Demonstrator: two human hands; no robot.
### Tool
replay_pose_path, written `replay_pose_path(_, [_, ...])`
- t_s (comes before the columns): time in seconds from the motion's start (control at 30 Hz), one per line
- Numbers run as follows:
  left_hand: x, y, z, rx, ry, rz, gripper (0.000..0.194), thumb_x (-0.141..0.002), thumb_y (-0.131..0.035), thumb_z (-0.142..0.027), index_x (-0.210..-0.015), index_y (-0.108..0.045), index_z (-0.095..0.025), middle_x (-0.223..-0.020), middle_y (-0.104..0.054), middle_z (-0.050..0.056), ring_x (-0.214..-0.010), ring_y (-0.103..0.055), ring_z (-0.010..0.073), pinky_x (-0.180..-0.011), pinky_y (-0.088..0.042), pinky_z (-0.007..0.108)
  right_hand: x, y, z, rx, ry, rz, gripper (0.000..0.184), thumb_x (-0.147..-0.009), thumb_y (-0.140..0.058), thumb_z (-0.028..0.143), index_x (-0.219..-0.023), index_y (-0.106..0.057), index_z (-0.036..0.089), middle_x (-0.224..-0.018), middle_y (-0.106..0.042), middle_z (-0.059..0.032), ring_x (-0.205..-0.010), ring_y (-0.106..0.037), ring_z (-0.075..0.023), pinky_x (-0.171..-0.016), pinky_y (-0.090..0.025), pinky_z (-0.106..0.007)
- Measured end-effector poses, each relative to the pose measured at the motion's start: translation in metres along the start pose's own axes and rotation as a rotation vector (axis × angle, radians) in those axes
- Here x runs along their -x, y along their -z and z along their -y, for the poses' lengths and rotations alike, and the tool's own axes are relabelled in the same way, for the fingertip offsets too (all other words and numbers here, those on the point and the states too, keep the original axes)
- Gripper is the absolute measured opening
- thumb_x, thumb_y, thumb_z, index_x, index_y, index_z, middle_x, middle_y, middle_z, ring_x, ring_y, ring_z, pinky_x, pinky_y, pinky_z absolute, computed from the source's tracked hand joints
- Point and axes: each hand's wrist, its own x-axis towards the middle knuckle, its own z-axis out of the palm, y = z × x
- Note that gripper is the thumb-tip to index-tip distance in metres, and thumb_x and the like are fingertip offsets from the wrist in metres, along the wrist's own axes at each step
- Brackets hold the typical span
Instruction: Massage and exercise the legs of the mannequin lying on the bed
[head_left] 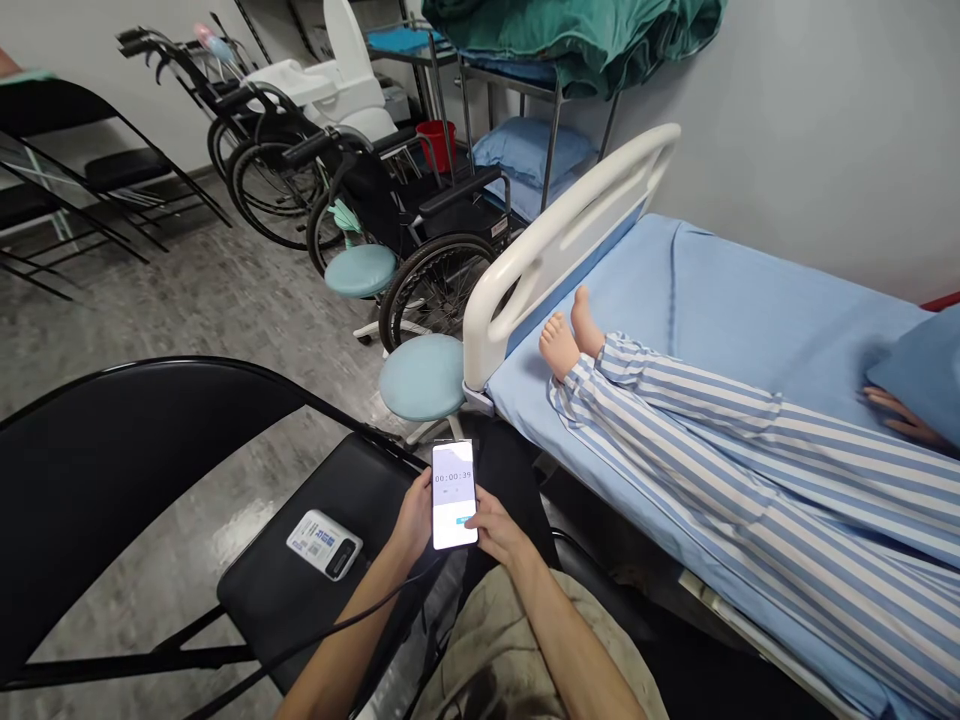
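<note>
Head: smartphone (pixel 454 495) gripped between left hand (pixel 412 517), right hand (pixel 499 530).

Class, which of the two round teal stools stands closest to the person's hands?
The nearer stool, just beyond the phone and beside the bed's white end rail; the other stool sits farther off, by a wheelchair.

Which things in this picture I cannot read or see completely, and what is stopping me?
Head view only:
- Smartphone, between left hand and right hand: small text under the timer is too small to read.
- White device on black chair seat: its label is too small to read.
- Figure in striped pyjamas: upper body cut off by the right edge, partly behind a blue pillow.
- Green cloth: cut off by the top edge.
</note>
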Motion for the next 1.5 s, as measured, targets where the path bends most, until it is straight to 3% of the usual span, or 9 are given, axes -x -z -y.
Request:
replay_pose_path(0.3, [-0.003, 0.004, 0.006, -0.033, -0.053, -0.017, 0.042, -0.081, -0.062, -0.041, -0.108, -0.066, -0.009, -0.1, -0.074, 0.014, -0.093, -0.07, 0.0287, -0.081, -0.055, 0.039, 0.005, -0.002, 0.004, 0.143, -0.013, -0.007, 0.049, -0.056, -0.063, 0.007, -0.103, -0.063, 0.022, -0.097, -0.07, -0.0013, -0.098, -0.069, -0.0231, -0.076, -0.052, -0.037])
replay_pose_path(0.5, [-0.002, 0.003, 0.008, -0.058, -0.092, -0.024, 0.04, -0.076, -0.067, -0.043, -0.1, -0.067, -0.011, -0.095, -0.074, 0.012, -0.089, -0.07, 0.0282, -0.079, -0.054, 0.038, 0.009, -0.005, 0.008, 0.111, -0.001, 0.009, 0.056, -0.054, -0.059, 0.006, -0.108, -0.062, 0.022, -0.094, -0.07, -0.0005, -0.094, -0.069, -0.0215, -0.072, -0.05, -0.033])
replay_pose_path(0.73, [-0.001, 0.002, 0.011, -0.09, -0.205, -0.064, 0.028, -0.073, -0.071, -0.038, -0.087, -0.064, -0.014, -0.08, -0.071, 0.004, -0.074, -0.066, 0.0184, -0.07, -0.051, 0.028, 0.014, -0.008, 0.009, 0.084, 0.037, 0.035, 0.051, -0.055, -0.058, 0.006, -0.103, -0.064, 0.021, -0.087, -0.07, 0.001, -0.094, -0.069, -0.0205, -0.074, -0.05, -0.032])
replay_pose_path(1.1, [0.006, -0.005, 0.013, -0.161, -0.228, -0.079, 0.031, -0.062, -0.081, -0.035, -0.079, -0.063, -0.015, -0.07, -0.068, 0.002, -0.062, -0.062, 0.0162, -0.06, -0.047, 0.026, 0.022, -0.011, 0.011, 0.116, 0.039, -0.052, 0.04, -0.058, -0.066, 0.013, -0.097, -0.065, 0.022, -0.085, -0.069, 0.0003, -0.093, -0.069, -0.0239, -0.072, -0.053, -0.037])
replay_pose_path(1.5, [0.005, -0.009, 0.016, -0.185, -0.259, -0.135, 0.031, -0.064, -0.079, -0.041, -0.068, -0.06, -0.016, -0.06, -0.063, 0.0, -0.053, -0.054, 0.0124, -0.054, -0.041, 0.024, 0.03, -0.011, 0.009, 0.15, 0.045, -0.057, 0.035, -0.058, -0.066, 0.018, -0.093, -0.065, 0.023, -0.084, -0.068, 0.0003, -0.095, -0.069, -0.0249, -0.073, -0.053, -0.039])
